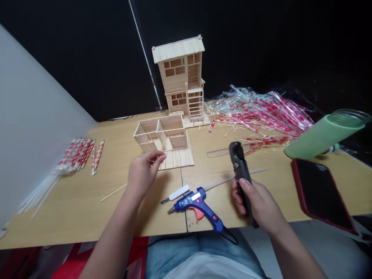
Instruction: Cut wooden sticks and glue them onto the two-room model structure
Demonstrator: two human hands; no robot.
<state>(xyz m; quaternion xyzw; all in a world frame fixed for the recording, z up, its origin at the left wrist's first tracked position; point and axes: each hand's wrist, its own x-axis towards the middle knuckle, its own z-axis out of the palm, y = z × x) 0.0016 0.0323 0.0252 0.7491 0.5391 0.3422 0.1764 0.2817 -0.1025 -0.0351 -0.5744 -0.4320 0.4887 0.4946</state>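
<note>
One roofless stick model [178, 141] sits at mid-surface, its walled rooms open at the top and a slatted platform [180, 159] spreading from its near side. Left hand [143, 170] is at the model's near edge: thumb and forefinger tips brought together, remaining fingers curled — cannot tell whether a thin piece is pinched there. Right hand [258, 201] is well apart from the model, wrapped around the handles of a black hand tool [241, 170], which it holds with the head pointing away from the body.

Between the hands, on the surface [87, 217]: a blue glue gun [207, 211], on its side, red trigger, small indicator lit, nozzle to the left. A white-handled knife [178, 192] lies just beside it, blade exposed. A pale strip [217, 183] extends from the gun's rear and passes behind the black tool. One loose stick [114, 192] lies near the left forearm.

Directly behind the model: a taller two-storey stick house [174, 81], roofed, with a ladder-like stair in front. To the right — transparent ruler [217, 153], heap of red-printed wrappers [261, 112], tilted green bottle [325, 133], red-cased phone [322, 193]. Far left: wrapped sticks [77, 155] in a bundle.
</note>
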